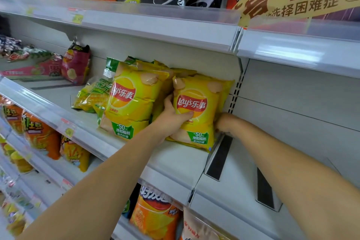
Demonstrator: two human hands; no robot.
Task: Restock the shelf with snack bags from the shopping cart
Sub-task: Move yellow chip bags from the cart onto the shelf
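Left hand (173, 117) clasped the yellow Lay's bag (196, 103) standing at the right end of the shelf (175, 160); right hand (224, 122) sat at its far edge, grip unclear. It wanted squaring upright, label out.

- The right bag (194, 115), yellow Lay's chips, stands upright and faces out at the shelf's right end, in front of a row of like bags. The left hand (171, 118) grips its left edge, thumb across the front.
- The left bag (132, 103), same kind, stands just beside it, slightly tilted.
- The shelf (175, 161) is white.
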